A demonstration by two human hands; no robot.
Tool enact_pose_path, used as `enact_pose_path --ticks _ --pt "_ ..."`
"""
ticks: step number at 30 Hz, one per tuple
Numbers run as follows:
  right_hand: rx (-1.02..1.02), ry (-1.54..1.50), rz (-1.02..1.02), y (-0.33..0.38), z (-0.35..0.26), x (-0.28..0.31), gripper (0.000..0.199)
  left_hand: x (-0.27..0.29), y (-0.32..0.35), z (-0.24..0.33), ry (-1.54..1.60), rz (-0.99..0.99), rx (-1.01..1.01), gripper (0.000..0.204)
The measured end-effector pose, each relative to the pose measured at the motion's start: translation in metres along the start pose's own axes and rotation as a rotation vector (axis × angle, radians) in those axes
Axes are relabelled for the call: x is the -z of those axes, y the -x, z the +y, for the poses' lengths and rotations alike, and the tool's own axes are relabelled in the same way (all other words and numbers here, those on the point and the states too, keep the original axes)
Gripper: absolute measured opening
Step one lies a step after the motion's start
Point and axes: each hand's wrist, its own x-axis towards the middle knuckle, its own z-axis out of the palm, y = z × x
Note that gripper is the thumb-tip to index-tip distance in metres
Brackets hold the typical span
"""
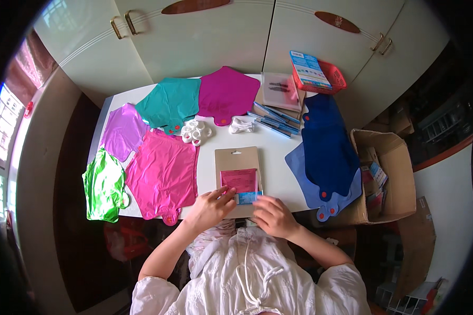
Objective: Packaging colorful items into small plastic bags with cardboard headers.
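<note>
Pinching the small blue card (248, 197) at the near desk edge, the left hand (211, 208) and right hand (272, 215) meet on the brown backing card (238, 160). Squaring it under the folded magenta balloon (239, 179) probably wants light fingertip pressure, the backing kept flat.

Flat brown cardboard packet (238, 160) with magenta insert and blue label, lying at table's near edge

You have one view only, from the head camera: it looks steeply down at the white table (215, 142) from close above, facing the far cupboard doors (205, 42) (their edges bend toward the rim), with your forearms entering from the near edge.
</note>
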Motion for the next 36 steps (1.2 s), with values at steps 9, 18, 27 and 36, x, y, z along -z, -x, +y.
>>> enact_pose_path --ticks 9,18,27,36 --pt "-0.096 -0.052 -0.017 -0.011 0.015 0.001 0.023 0.002 -0.001 0.002 0.029 -0.079 0.037 0.01" --pt "-0.241 -0.231 0.025 -0.014 0.026 -0.004 0.013 0.002 -0.001 0.002 0.039 -0.063 0.049 0.01" --pt "-0.151 -0.129 0.029 -0.012 0.031 -0.005 0.014 -0.002 0.0 0.008 0.002 0.019 0.068 0.011" --pt "-0.103 -0.129 -0.007 -0.012 0.035 0.002 0.029 -0.022 -0.014 0.059 0.096 0.097 0.174 0.02"
